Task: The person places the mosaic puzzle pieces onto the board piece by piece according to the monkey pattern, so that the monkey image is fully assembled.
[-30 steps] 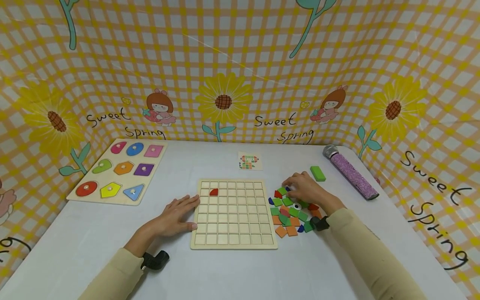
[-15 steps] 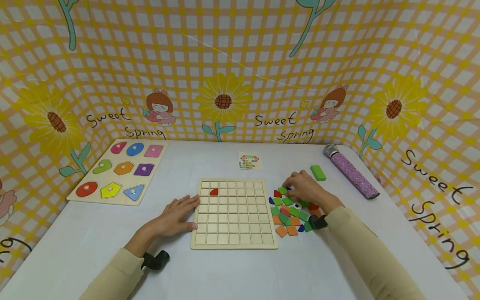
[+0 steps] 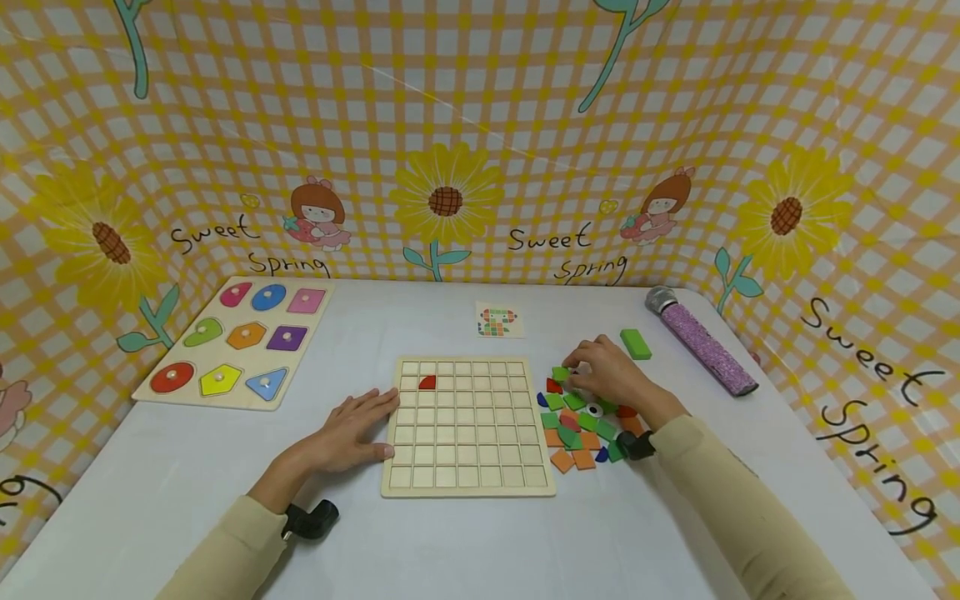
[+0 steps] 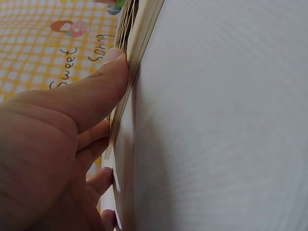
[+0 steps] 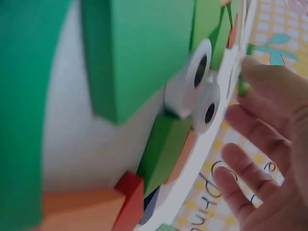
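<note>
My left hand [image 3: 352,435] rests with fingers spread at the left edge of a square wooden grid board [image 3: 393,487]. In the left wrist view, its thumb [image 4: 108,72] presses the board's edge. One red quarter-round tile [image 3: 427,382] lies in the board's second row. My right hand [image 3: 611,373] is bent down at the far end of a pile of colored tiles. Its thumb and index finger pinch a small green tile [image 3: 560,374], with a bit of green showing between them in the right wrist view. Just below lies a red tile [image 3: 553,386].
Loose orange [image 3: 583,459], green and blue tiles lie right of the board, among them white eye tiles [image 3: 594,410]. A pattern card [image 3: 500,320] lies behind the board. A green block [image 3: 635,344] and glittery microphone [image 3: 701,342] lie right, a shape puzzle [image 3: 236,342] left.
The green tile at my right fingertips has shifted slightly away and to the left, and the right hand has moved a little with it. My left hand stays on the board's edge.
</note>
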Action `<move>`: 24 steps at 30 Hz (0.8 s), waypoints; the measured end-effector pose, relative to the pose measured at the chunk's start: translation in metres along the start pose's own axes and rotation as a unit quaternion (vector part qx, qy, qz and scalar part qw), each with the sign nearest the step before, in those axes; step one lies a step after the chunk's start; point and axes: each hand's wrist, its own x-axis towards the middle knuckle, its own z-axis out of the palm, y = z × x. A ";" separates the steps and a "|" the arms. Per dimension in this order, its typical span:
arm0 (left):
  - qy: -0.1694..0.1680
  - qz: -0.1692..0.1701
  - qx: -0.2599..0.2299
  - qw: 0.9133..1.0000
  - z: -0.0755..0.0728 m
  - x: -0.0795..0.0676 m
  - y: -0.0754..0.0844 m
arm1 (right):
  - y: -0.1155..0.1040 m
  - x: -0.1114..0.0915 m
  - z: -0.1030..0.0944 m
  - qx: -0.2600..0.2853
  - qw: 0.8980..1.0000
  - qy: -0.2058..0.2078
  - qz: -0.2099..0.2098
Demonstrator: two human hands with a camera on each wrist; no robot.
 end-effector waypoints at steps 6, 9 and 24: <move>0.003 0.002 -0.003 1.000 -0.001 0.000 0.000 | -0.030 0.003 -0.004 0.034 0.999 0.015 -0.028; 0.000 0.002 0.000 1.000 0.000 0.000 0.000 | -0.047 0.006 -0.004 0.047 0.998 0.012 -0.042; -0.005 -0.005 -0.001 1.000 -0.001 0.000 0.003 | -0.129 0.041 0.016 0.041 0.996 -0.017 -0.073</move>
